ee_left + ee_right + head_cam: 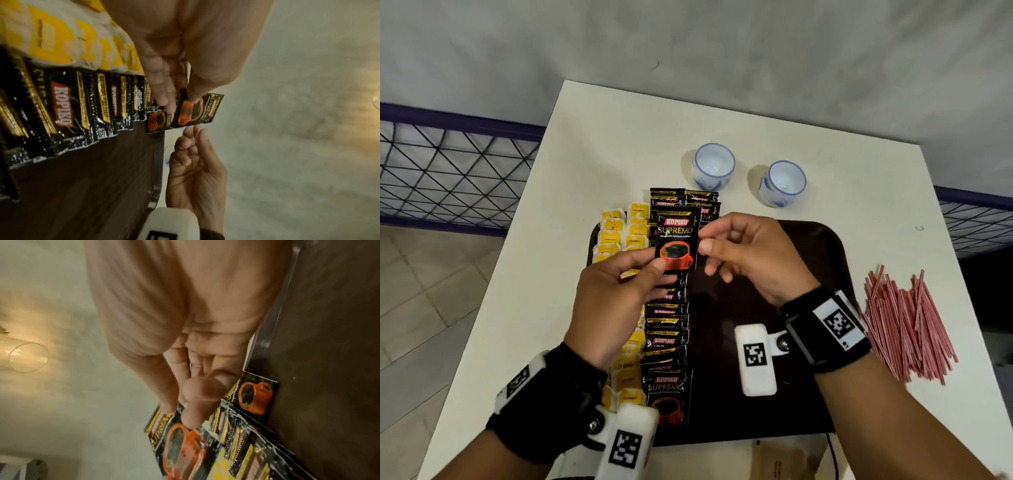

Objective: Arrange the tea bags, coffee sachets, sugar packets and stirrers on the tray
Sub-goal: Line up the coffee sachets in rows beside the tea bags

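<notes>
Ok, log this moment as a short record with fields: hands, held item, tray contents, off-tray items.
left hand: pinches the black Kopiko coffee sachet at its lower edge, raised above the tray
right hand: fingers loosely curled beside the sachet's right edge; contact cannot be told
dark brown plastic tray: right half bare
on tray: overlapping row of black coffee sachets; yellow tea bags in columns to its left
off tray: red-and-white striped stirrers heaped on the white table; two blue-and-white ceramic cups
sugar packets: none seen
</notes>
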{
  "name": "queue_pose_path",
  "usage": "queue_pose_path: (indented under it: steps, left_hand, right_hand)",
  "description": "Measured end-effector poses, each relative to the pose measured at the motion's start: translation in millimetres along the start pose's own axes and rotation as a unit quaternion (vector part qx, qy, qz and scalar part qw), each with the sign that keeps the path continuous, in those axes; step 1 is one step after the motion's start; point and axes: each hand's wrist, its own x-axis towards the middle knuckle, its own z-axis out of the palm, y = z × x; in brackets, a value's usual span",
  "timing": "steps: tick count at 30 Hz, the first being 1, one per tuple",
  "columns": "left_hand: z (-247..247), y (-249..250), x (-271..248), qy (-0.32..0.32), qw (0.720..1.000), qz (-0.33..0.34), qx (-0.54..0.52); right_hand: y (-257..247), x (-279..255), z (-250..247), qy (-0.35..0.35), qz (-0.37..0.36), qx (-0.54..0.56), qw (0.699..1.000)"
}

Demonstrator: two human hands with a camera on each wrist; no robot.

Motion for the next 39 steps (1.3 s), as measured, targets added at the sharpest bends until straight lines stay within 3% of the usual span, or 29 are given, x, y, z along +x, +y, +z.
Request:
queue_pose_path:
  steps: [10,16,23,32,36,39]
  left_hand:
    - [4.8,-1.8,-8.3,-0.015,1.000,0.001,0.024]
    - [-23.5,-2.8,-21.3,-0.010,0.998,0.000,0.054]
    - [-46.1,-12.3,-61.5,-0.103,0.987,0.010,0.119]
    - [-57.1,-19.7,-88.6,-0.246,0.933,0.101,0.241]
    - [-48.7,-18.7,-103.1,-0.328,0.889,0.137,0.288]
    - [-38.1,-28.8,-117.3,-0.395,0.844,0.167,0.322]
  right_hand:
    - [7.4,1.0,-1.3,0.032,0.017,-0.004,0.999]
    - [21.0,21.9,-25.9,0.108,0.061,-0.029,0.992]
    - [38.7,41.4,-24.3,0.136,0.081,-0.072,0.985]
    - [26.3,21.0,-23.1,0.159,0.087,-0.069,0.981]
    - [19.3,-57.7,-42.2,0.173,0.084,-0.069,0.979]
    - [33.7,-141.8,-56.8,0.177,0.135,-0.075,0.972]
